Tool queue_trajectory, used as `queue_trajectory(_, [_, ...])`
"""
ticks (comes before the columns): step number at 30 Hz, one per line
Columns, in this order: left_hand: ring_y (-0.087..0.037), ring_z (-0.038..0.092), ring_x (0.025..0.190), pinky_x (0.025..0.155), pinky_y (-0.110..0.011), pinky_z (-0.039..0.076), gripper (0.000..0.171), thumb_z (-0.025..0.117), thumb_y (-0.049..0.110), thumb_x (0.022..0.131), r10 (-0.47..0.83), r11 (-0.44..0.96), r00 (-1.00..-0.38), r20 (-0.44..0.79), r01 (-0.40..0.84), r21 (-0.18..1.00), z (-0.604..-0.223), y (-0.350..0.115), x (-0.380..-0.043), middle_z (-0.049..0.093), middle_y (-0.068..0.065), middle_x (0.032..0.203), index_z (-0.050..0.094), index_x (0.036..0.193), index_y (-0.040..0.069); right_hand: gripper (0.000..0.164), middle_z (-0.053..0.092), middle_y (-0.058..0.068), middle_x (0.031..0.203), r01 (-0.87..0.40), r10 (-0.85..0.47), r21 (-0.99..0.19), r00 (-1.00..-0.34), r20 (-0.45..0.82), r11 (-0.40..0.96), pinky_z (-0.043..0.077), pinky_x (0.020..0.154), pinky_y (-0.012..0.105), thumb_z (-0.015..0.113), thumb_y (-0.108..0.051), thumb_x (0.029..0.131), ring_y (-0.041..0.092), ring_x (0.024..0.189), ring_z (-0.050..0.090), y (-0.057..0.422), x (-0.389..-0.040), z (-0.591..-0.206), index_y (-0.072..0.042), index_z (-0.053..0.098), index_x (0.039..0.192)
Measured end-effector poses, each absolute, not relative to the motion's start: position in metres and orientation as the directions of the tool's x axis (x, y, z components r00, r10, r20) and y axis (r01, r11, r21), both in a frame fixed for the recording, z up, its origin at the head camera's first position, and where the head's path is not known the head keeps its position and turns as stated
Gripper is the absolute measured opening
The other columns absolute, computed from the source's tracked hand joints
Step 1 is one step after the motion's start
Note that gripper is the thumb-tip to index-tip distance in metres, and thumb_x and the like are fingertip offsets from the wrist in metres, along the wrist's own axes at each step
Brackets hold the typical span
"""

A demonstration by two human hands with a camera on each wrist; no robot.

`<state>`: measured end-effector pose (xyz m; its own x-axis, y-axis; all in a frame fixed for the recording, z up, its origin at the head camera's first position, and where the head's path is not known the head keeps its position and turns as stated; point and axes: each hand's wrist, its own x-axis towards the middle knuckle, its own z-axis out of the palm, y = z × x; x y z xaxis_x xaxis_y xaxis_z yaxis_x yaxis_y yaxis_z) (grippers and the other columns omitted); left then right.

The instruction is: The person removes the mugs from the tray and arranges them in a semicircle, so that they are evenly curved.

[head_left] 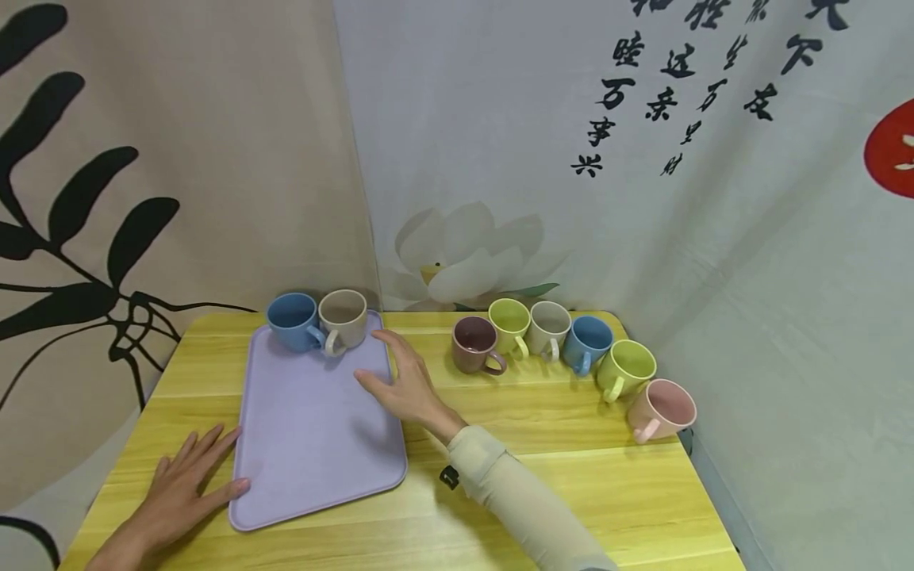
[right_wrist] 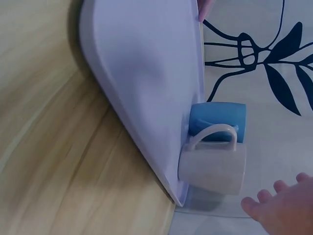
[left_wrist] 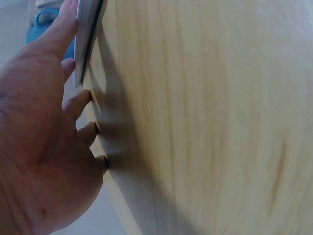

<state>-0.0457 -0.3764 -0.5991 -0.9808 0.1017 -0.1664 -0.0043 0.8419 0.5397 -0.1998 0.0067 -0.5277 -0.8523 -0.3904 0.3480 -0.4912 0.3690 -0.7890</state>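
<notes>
A lilac tray (head_left: 321, 444) lies on the table with a blue mug (head_left: 291, 321) and a greyish-beige mug (head_left: 343, 317) side by side at its far end. Over the tray's right edge, my right hand (head_left: 407, 385) is held with thumb and fingers spread, holding nothing, just nearer than the beige mug. In the right wrist view the fingertips (right_wrist: 252, 208) stand apart from that mug. My left hand (head_left: 187, 484) rests at the tray's left edge, its fingers spread and its thumb and a fingertip at the rim. The left wrist view shows other fingertips on the wood.
On the right of the wooden table (head_left: 543, 468) several mugs stand in a curved row: a maroon mug (head_left: 474, 345), green ones, a grey mug (head_left: 550, 325), a blue one and a pink mug (head_left: 664, 408) near the right edge. A printed curtain (head_left: 500, 159) hangs behind.
</notes>
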Motion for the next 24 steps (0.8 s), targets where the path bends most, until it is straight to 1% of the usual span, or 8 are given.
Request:
queue_trajectory(3, [-0.083,0.003,0.159,0.113,-0.103,-0.003,0.096,0.071,0.057,0.108,0.099,0.842,-0.981,-0.169,-0.008,0.54,-0.598,-0.376,-0.046,0.018,-0.046,0.179,0.025,0.181,0.015,0.071,0.057,0.01,0.173,-0.46,-0.389,-0.803,-0.866,0.313,0.378,0.045,0.136,0.049,0.08,-0.037,0.104,0.029,0.162,0.054,-0.001,-0.204,-0.53,-0.012,0.054,0.165])
queue_trajectory(7, [-0.083,0.003,0.159,0.113,-0.103,-0.004,0.096,0.071,0.057,0.108,0.1,0.84,-0.981,-0.166,-0.006,0.543,-0.598,-0.376,-0.045,0.018,-0.046,0.179,0.025,0.181,0.015,0.072,0.059,0.011,0.17,-0.418,-0.4,-0.83,-0.877,0.264,0.369,0.05,0.131,0.045,0.08,-0.037,0.105,0.029,0.159,0.057,-0.012,-0.208,-0.533,-0.009,0.052,0.166])
queue_trajectory(9, [-0.083,0.003,0.159,0.114,-0.103,-0.004,0.095,0.071,0.056,0.108,0.102,0.838,-0.981,-0.164,-0.004,0.545,-0.598,-0.376,-0.045,0.018,-0.045,0.179,0.025,0.181,0.015,0.073,0.062,0.012,0.168,-0.405,-0.405,-0.841,-0.879,0.25,0.36,0.053,0.129,0.043,0.08,-0.035,0.105,0.029,0.156,0.059,-0.018,-0.211,-0.534,-0.006,0.052,0.165])
queue_trajectory(12, [-0.082,0.002,0.16,0.114,-0.102,-0.005,0.095,0.071,0.056,0.108,0.104,0.837,-0.981,-0.163,-0.002,0.547,-0.598,-0.377,-0.044,0.018,-0.045,0.18,0.025,0.181,0.016,0.071,0.065,0.018,0.163,-0.393,-0.418,-0.859,-0.876,0.241,0.329,0.055,0.127,0.047,0.081,-0.031,0.104,0.031,0.154,0.061,-0.028,-0.214,-0.536,-0.003,0.054,0.163])
queue_trajectory(16, [-0.081,0.001,0.161,0.115,-0.102,-0.006,0.095,0.07,0.057,0.108,0.102,0.839,-0.98,-0.168,-0.006,0.545,-0.6,-0.378,-0.045,0.017,-0.044,0.18,0.024,0.181,0.016,0.068,0.066,0.023,0.158,-0.362,-0.424,-0.887,-0.878,0.221,0.287,0.055,0.126,0.047,0.081,-0.028,0.103,0.037,0.151,0.063,-0.042,-0.218,-0.541,0.001,0.056,0.159])
queue_trajectory(19, [-0.081,0.001,0.161,0.115,-0.102,-0.006,0.096,0.07,0.058,0.108,0.099,0.838,-0.979,-0.176,-0.013,0.545,-0.601,-0.378,-0.046,0.017,-0.044,0.18,0.024,0.181,0.017,0.068,0.067,0.022,0.158,-0.316,-0.413,-0.907,-0.892,0.184,0.278,0.055,0.127,0.045,0.081,-0.029,0.103,0.04,0.151,0.063,-0.05,-0.22,-0.545,0.001,0.056,0.159])
queue_trajectory(21, [-0.081,0.001,0.161,0.115,-0.102,-0.007,0.096,0.071,0.058,0.108,0.099,0.836,-0.98,-0.175,-0.014,0.548,-0.601,-0.379,-0.046,0.017,-0.044,0.18,0.023,0.181,0.017,0.069,0.066,0.02,0.16,-0.284,-0.405,-0.918,-0.901,0.156,0.278,0.055,0.127,0.046,0.081,-0.03,0.104,0.039,0.152,0.062,-0.055,-0.22,-0.547,0.0,0.056,0.16])
queue_trajectory(24, [-0.08,0.001,0.161,0.116,-0.101,-0.008,0.096,0.071,0.058,0.108,0.1,0.834,-0.98,-0.169,-0.01,0.551,-0.602,-0.38,-0.045,0.017,-0.044,0.181,0.023,0.181,0.018,0.068,0.066,0.02,0.16,-0.244,-0.396,-0.934,-0.909,0.127,0.26,0.054,0.128,0.052,0.081,-0.028,0.104,0.038,0.152,0.062,-0.062,-0.222,-0.549,0.0,0.056,0.16])
